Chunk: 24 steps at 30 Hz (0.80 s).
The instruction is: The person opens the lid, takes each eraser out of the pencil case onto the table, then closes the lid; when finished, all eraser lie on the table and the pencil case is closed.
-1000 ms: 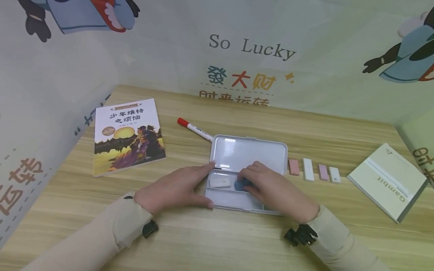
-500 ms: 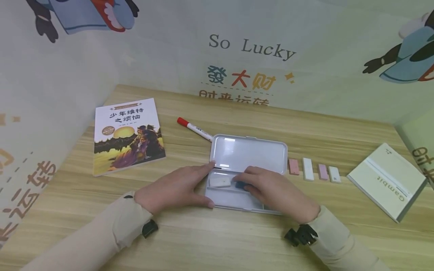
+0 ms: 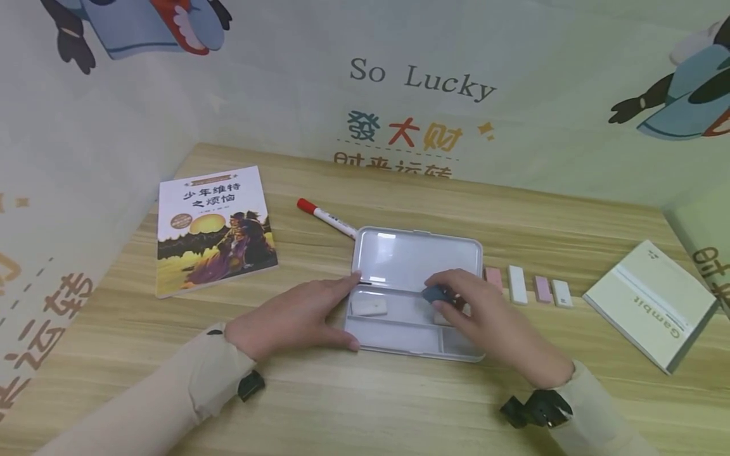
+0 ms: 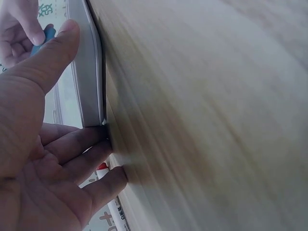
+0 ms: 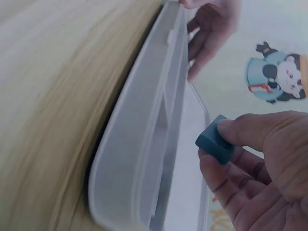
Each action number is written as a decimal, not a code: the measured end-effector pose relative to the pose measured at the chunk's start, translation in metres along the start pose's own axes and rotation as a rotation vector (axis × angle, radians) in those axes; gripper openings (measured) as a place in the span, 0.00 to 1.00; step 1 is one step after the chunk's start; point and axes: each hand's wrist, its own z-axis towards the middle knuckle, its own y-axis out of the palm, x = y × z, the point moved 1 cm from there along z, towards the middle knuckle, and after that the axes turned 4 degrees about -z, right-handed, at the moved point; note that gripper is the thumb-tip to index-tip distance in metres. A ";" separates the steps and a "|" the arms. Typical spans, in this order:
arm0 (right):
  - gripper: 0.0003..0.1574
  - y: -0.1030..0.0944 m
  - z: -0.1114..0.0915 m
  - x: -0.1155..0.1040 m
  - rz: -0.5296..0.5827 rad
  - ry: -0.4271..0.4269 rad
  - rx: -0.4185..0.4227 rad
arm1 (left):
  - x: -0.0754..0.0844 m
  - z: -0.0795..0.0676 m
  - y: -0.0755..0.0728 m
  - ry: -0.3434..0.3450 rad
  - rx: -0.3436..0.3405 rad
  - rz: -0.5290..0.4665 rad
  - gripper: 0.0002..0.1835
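My right hand [image 3: 489, 320] pinches a small blue eraser [image 5: 215, 139] between thumb and fingers, above the right part of an open white pencil case [image 3: 393, 335]. The case lies flat, its lid [image 3: 399, 256] folded back. My left hand [image 3: 293, 316] rests against the case's left end, thumb at the front corner and fingertips near the hinge; in the left wrist view its fingers [image 4: 72, 144] touch the case's side, fairly straight. Inside the back compartment a white eraser [image 3: 369, 307] lies at the left. Another pale block [image 3: 441, 318] shows partly behind the right hand.
A red-capped marker [image 3: 325, 217] lies behind the case, its end at the lid's corner. Right of the case stand several erasers in a row, pink [image 3: 493, 277], white [image 3: 518, 285] and purple [image 3: 542, 289] among them. A picture-covered book [image 3: 217, 231] lies left, a cream book [image 3: 650, 307] right.
My right hand has lifted the blue eraser from the back compartment and moved it right, uncovering that compartment's middle. The left hand keeps its place at the case's left end.
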 end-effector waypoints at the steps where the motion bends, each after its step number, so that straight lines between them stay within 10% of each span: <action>1: 0.16 -0.002 -0.003 0.001 0.006 0.005 0.025 | 0.000 0.000 0.000 0.002 0.002 0.006 0.60; 24: 0.20 -0.014 -0.074 0.054 0.036 0.173 0.177 | -0.002 -0.002 0.002 0.000 0.004 -0.013 0.60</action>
